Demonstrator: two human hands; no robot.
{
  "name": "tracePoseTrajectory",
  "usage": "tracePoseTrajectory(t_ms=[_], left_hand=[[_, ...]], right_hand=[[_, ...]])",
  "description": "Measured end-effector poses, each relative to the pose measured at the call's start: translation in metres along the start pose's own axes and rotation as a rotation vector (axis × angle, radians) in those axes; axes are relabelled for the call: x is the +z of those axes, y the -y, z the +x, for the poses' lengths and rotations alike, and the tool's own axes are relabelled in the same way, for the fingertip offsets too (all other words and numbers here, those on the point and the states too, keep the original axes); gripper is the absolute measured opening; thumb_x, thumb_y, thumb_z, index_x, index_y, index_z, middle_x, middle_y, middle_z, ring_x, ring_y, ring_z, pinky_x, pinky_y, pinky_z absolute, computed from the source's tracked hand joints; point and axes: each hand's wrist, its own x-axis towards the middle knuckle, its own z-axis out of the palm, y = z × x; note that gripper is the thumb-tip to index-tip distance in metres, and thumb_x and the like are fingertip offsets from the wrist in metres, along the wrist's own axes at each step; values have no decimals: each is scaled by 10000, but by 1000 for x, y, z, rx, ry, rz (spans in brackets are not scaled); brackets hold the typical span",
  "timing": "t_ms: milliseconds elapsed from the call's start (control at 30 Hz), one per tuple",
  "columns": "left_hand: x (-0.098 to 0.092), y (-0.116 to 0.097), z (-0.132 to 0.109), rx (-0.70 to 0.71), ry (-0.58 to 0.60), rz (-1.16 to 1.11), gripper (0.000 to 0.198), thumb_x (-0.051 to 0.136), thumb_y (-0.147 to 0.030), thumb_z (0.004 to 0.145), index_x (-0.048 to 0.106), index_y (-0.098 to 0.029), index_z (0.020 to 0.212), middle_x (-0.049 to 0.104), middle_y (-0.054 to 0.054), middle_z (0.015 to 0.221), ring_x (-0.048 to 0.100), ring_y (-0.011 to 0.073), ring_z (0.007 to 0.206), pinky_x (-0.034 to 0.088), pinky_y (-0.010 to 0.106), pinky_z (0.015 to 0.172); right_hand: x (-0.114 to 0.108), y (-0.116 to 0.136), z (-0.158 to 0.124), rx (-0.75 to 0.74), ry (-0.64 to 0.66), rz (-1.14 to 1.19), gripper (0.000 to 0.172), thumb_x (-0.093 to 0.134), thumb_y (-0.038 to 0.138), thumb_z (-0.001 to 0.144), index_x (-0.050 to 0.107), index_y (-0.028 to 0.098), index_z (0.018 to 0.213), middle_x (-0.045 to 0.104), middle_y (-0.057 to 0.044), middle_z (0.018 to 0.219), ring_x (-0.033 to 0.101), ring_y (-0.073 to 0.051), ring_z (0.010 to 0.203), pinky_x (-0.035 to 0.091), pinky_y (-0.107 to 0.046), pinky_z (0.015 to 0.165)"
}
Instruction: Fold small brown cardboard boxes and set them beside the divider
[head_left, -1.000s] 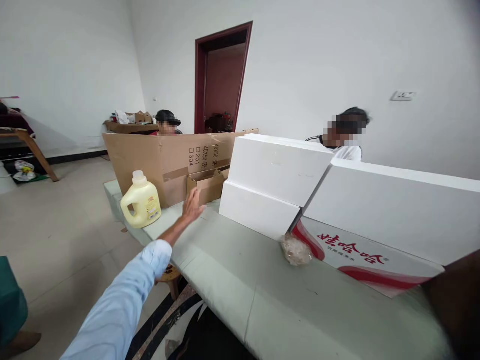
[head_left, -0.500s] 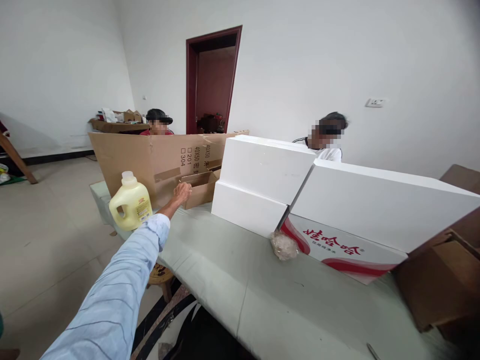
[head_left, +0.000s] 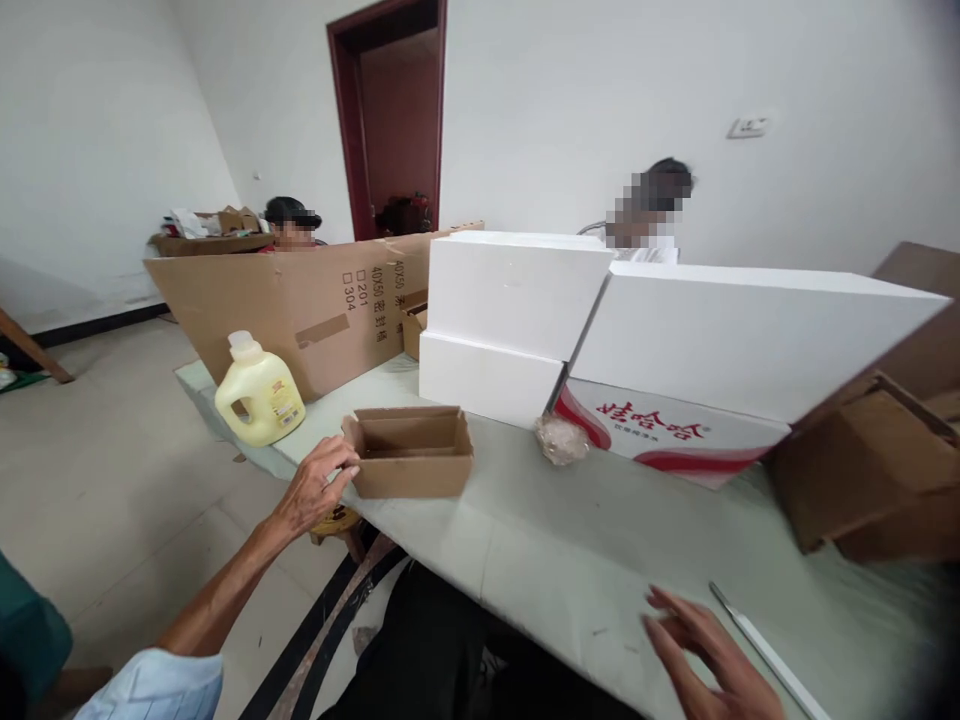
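My left hand (head_left: 324,480) pinches the left end of a small open-topped cardboard box (head_left: 412,477), which is on the green-grey tabletop near its front edge. Lower right, my right hand (head_left: 701,655) hovers over the table with its fingers apart and holds nothing. A slim tool with a long white handle and a narrow metal tip (head_left: 765,645) lies just right of that hand. Behind my left hand stands a pale yellow jug (head_left: 262,395) with a whitish cap.
White foam boxes (head_left: 517,300) are stacked at the middle and right, one above a red-and-white printed carton (head_left: 675,430). A clear crumpled lump (head_left: 562,440) sits before them. A large cardboard sheet (head_left: 300,310) stands at the back left. Brown cartons (head_left: 862,480) are at right; two people sit behind.
My left hand has drawn the small cardboard box from beside the foam boxes toward me, to the table's front. My right hand has come into view at lower right.
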Motion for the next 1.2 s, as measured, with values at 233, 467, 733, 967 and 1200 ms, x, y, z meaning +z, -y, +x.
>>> tracePoseTrajectory(t_ms=[233, 467, 733, 967, 1200], left_hand=[[26, -60, -5, 219, 80, -246, 211, 514, -198, 1072, 687, -201, 952, 691, 90, 1007, 629, 228, 998, 531, 355, 883], [23, -80, 9, 256, 291, -390, 200, 516, -211, 1058, 662, -201, 923, 677, 87, 974, 631, 231, 957, 544, 364, 855], [37, -83, 22, 225, 229, -429, 381, 597, -208, 1027, 632, -227, 1406, 648, 146, 1402, 637, 277, 1277, 593, 409, 1001], [39, -83, 5, 249, 415, -314, 1121, 952, -277, 788, 309, -342, 1704, 314, 183, 1758, 420, 420, 1580, 552, 549, 1171], [49, -85, -6, 207, 508, -246, 1331, 999, -146, 696, 198, -368, 1735, 231, 202, 1797, 409, 444, 1597, 562, 562, 1174]], right_hand=[[65, 42, 16, -168, 381, 154, 1159, 873, 609, 827, 192, 366, 1734, 335, -143, 1760, 373, -404, 1596, 364, -661, 1278], [70, 52, 16, -158, 484, 203, 1339, 890, 576, 810, -1, 296, 1769, 97, -161, 1832, 140, -406, 1683, 192, -641, 1352], [59, 65, 11, 44, 430, 424, 1276, 839, 660, 809, 59, 327, 1763, 197, -125, 1821, 256, -398, 1653, 367, -593, 1287], [51, 61, 27, 437, 408, 712, 955, 817, 708, 806, 480, 254, 1576, 621, -164, 1556, 585, -411, 1436, 514, -574, 1181], [57, 55, 37, 761, 417, 881, 589, 748, 647, 867, 698, 217, 1266, 747, -157, 1388, 687, -379, 1328, 578, -511, 1133]])
